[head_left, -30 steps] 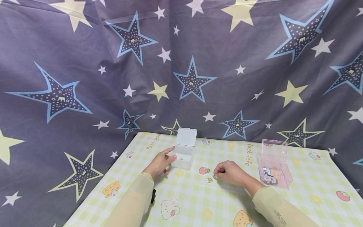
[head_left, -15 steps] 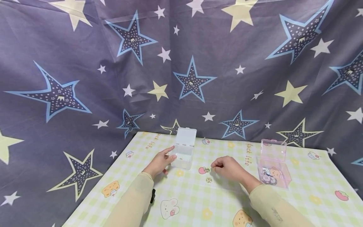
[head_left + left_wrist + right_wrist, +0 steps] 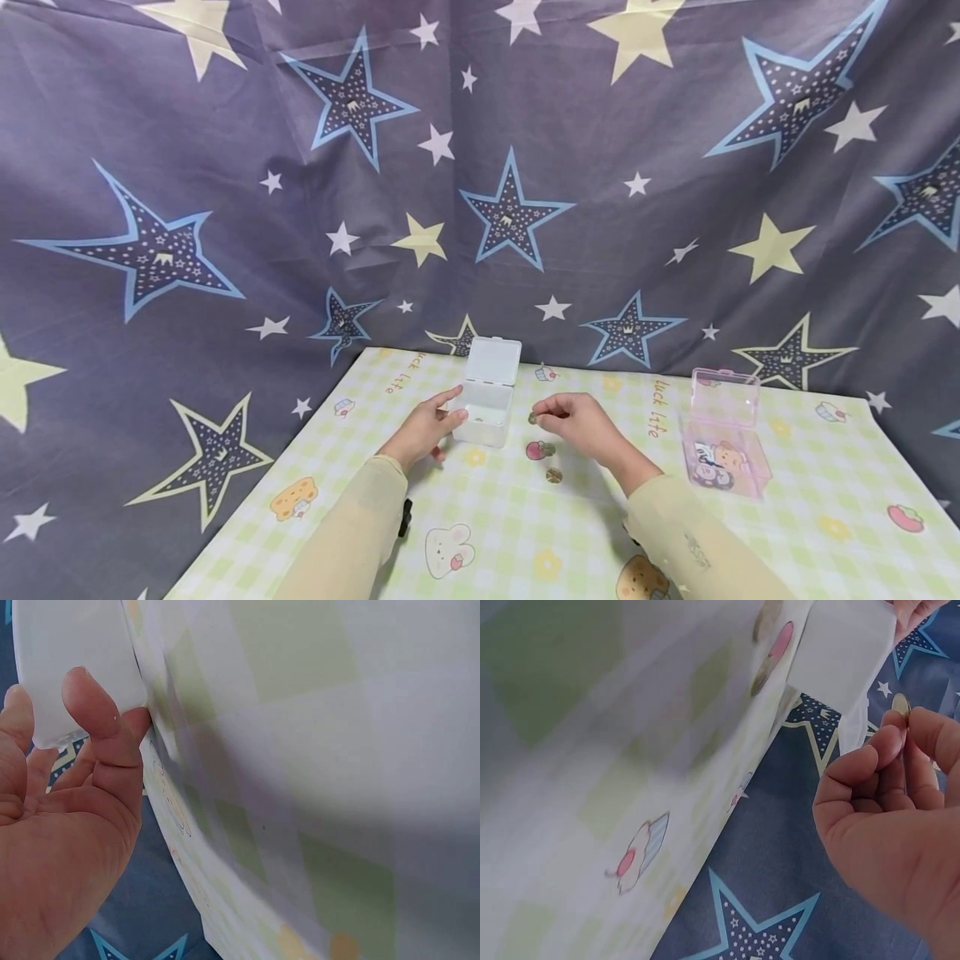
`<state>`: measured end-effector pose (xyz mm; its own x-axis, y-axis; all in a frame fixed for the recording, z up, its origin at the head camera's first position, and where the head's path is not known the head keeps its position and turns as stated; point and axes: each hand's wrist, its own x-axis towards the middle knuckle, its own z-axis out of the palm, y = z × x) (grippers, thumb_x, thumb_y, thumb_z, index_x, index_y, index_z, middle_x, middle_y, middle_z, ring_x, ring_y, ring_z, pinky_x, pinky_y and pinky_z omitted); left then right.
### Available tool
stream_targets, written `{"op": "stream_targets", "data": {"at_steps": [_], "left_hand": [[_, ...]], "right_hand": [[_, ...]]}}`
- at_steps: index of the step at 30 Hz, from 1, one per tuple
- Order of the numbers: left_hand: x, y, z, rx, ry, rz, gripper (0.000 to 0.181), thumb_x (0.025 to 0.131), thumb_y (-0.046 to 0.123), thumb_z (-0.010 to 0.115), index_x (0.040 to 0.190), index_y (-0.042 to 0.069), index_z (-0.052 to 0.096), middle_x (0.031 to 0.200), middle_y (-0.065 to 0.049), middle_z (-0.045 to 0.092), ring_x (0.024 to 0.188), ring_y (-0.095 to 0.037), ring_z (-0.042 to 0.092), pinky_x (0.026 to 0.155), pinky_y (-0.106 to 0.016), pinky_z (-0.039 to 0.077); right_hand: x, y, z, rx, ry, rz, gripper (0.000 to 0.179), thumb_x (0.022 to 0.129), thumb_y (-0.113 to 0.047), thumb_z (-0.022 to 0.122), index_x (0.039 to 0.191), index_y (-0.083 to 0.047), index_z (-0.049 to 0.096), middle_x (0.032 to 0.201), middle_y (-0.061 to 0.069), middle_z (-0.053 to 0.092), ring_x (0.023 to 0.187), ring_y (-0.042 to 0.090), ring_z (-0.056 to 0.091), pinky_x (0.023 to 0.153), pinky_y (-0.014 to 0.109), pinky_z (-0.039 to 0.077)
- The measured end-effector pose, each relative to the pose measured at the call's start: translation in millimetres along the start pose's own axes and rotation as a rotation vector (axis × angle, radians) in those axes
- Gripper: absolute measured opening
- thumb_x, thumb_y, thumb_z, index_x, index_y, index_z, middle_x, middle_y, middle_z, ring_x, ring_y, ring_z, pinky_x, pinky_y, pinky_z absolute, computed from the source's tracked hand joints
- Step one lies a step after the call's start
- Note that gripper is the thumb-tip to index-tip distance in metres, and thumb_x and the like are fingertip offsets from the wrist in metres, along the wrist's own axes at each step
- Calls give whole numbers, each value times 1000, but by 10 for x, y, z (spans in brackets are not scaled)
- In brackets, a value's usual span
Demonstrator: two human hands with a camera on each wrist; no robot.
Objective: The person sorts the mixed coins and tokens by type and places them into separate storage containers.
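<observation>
An open white plastic box (image 3: 482,432) stands on the table with its lid (image 3: 493,360) raised at the back; something small and gold lies on its floor. My left hand (image 3: 422,433) holds the box's left side, thumb at the near corner; the left wrist view shows the thumb (image 3: 91,703) against the white wall. Between thumb and index finger my right hand (image 3: 583,423) pinches a gold-coloured coin (image 3: 901,703), just right of the box and above the cloth. Two more coins lie below that hand, one on the strawberry print (image 3: 549,449) and another coin (image 3: 553,476) nearer me.
At the right stands a clear pink box (image 3: 726,467) with its lid up and a cartoon picture on it. A checked cloth (image 3: 360,517) with printed figures covers the table. Behind it hangs a dark curtain (image 3: 405,200) with stars.
My right hand has lifted a coin from the cloth and carried it left and away from me, closer to the white box. The left hand has stayed on the box.
</observation>
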<state>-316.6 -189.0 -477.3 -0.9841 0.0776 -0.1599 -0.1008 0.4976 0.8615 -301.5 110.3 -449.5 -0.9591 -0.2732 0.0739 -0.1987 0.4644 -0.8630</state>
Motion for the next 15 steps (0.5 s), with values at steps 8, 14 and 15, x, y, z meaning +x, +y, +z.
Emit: {"op": "stream_targets", "data": {"at_steps": [8, 14, 15], "left_hand": [[-10, 1, 5, 9, -2, 1, 63, 109, 35, 65, 166, 36, 40, 113, -12, 68, 48, -13, 47, 48, -34, 57], [5, -14, 0, 6, -5, 1, 63, 108, 37, 65, 166, 38, 41, 113, -11, 68, 47, -13, 48, 48, -33, 56], [7, -16, -2, 6, -5, 1, 63, 108, 38, 66, 165, 38, 41, 113, -11, 68, 48, -13, 48, 48, -33, 56]], "right_hand": [[39, -67, 79, 65, 23, 18, 16, 101, -14, 73, 113, -9, 81, 105, 6, 80, 89, 9, 66, 85, 26, 53], [82, -114, 144, 91, 27, 7, 14, 101, -14, 73, 111, -8, 81, 104, 5, 81, 86, 8, 66, 80, 24, 53], [93, -120, 156, 97, 28, 4, 14, 101, -14, 73, 111, -8, 81, 104, 6, 81, 86, 8, 66, 80, 24, 52]]}}
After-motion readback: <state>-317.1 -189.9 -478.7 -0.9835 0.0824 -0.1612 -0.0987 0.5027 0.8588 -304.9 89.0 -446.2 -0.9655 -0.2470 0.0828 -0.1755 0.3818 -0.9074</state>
